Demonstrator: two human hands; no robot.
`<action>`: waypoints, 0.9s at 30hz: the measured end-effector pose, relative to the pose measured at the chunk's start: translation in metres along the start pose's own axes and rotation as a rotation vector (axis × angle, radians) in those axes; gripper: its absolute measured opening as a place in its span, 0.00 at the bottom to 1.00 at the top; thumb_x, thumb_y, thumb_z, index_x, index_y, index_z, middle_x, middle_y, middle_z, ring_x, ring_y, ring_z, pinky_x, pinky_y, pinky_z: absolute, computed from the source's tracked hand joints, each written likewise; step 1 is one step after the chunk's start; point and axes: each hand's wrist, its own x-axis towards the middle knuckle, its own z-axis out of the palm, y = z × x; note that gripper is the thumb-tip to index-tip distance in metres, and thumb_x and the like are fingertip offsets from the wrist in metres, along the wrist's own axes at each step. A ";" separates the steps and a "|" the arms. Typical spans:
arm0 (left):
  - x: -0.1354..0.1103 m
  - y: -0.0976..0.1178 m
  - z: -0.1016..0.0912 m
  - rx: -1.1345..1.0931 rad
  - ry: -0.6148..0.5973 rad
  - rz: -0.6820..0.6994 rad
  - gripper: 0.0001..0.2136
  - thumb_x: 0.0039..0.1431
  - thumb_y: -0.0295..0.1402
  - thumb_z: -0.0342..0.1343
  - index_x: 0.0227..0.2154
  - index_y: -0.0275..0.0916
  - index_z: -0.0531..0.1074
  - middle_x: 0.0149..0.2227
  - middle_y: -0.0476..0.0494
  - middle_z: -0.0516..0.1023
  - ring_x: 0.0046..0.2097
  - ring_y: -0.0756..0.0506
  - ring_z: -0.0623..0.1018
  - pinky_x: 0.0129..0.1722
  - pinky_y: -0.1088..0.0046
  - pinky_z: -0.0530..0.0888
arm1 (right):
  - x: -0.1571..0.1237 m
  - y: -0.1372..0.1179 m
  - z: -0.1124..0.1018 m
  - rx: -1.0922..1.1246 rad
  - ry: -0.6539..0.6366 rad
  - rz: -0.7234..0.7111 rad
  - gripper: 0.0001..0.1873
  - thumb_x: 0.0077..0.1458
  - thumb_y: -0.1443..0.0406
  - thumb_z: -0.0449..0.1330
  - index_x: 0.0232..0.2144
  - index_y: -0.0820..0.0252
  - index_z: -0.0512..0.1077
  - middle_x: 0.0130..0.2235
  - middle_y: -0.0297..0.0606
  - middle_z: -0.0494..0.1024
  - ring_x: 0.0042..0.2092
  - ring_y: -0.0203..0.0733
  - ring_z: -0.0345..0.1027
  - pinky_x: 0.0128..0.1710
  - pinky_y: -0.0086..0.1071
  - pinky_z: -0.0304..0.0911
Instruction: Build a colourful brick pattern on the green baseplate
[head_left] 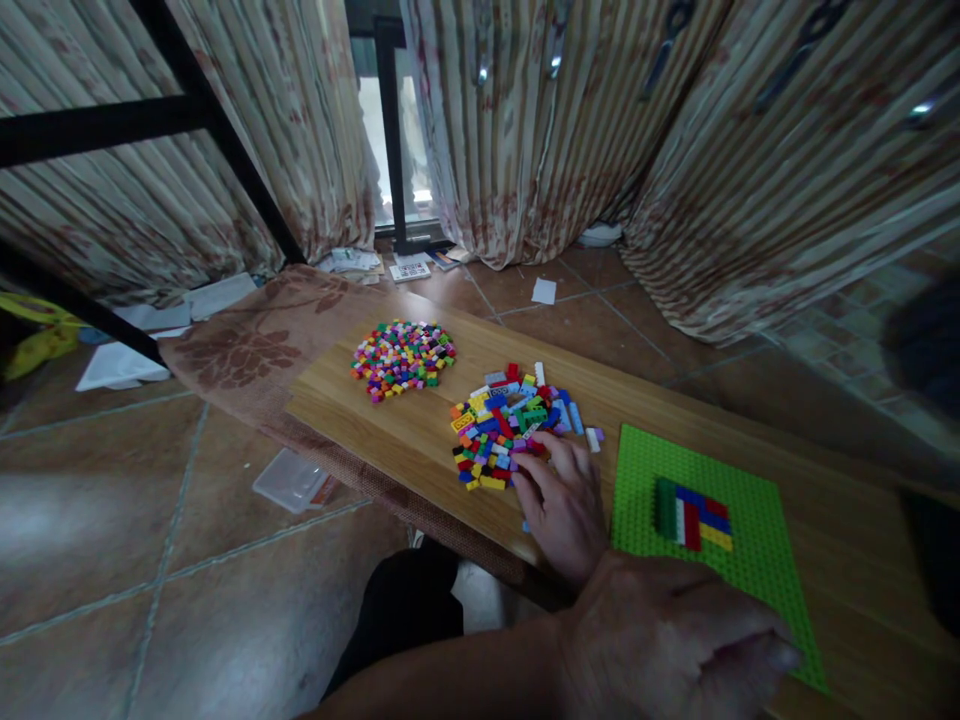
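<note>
The table (420, 450) carries a green baseplate (750, 500) at four o'clock and, near centre, a larger-brick pile (495, 420). At five, the left hand (667, 620) shows too little of its fingers to tell; the right hand (566, 500) curls its fingers over the pile, grip unclear. A light pinch should suit. Bricks point every way, sharing no long axis.

Loose multicoloured bricks (504, 422) in a heap

At four o'clock, the board (750, 510) is bright green; its blocks (694, 518) are green, blue, red, white and yellow. The curtain (517, 150) at twelve has brown and cream stripes. The brown cloth (247, 345) at nine has darker flowers.
</note>
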 end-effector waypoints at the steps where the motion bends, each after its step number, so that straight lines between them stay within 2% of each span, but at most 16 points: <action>1: 0.000 0.000 0.000 -0.009 0.019 0.007 0.17 0.68 0.36 0.41 0.35 0.34 0.74 0.28 0.47 0.78 0.30 0.53 0.76 0.31 0.80 0.71 | 0.001 -0.001 0.000 0.005 -0.007 0.004 0.10 0.57 0.65 0.57 0.41 0.54 0.75 0.52 0.43 0.70 0.53 0.52 0.59 0.52 0.50 0.58; 10: 0.004 0.001 -0.009 -0.080 0.081 0.008 0.14 0.65 0.32 0.43 0.34 0.33 0.73 0.26 0.46 0.76 0.27 0.52 0.73 0.27 0.78 0.69 | 0.003 -0.005 -0.004 0.010 -0.048 0.064 0.07 0.56 0.65 0.57 0.38 0.55 0.74 0.54 0.42 0.68 0.54 0.51 0.57 0.53 0.48 0.57; 15: 0.004 0.001 -0.009 -0.132 0.059 0.031 0.12 0.64 0.30 0.45 0.34 0.32 0.72 0.26 0.45 0.75 0.27 0.52 0.73 0.27 0.78 0.69 | 0.004 -0.002 -0.008 -0.027 -0.038 0.092 0.06 0.57 0.65 0.57 0.36 0.55 0.74 0.54 0.42 0.68 0.54 0.51 0.57 0.51 0.47 0.57; 19: 0.001 0.005 -0.003 -0.142 0.043 0.046 0.12 0.63 0.29 0.45 0.34 0.31 0.73 0.25 0.44 0.75 0.26 0.52 0.73 0.26 0.77 0.69 | 0.004 0.000 -0.010 -0.030 0.001 0.078 0.08 0.60 0.65 0.55 0.34 0.53 0.75 0.53 0.40 0.69 0.53 0.49 0.59 0.50 0.46 0.57; 27: -0.008 0.007 0.014 -0.090 -0.032 0.084 0.13 0.64 0.32 0.43 0.33 0.33 0.73 0.25 0.44 0.75 0.26 0.51 0.74 0.28 0.74 0.72 | 0.006 0.004 -0.008 -0.039 0.049 0.070 0.10 0.61 0.66 0.55 0.38 0.51 0.77 0.51 0.40 0.72 0.51 0.47 0.61 0.48 0.43 0.59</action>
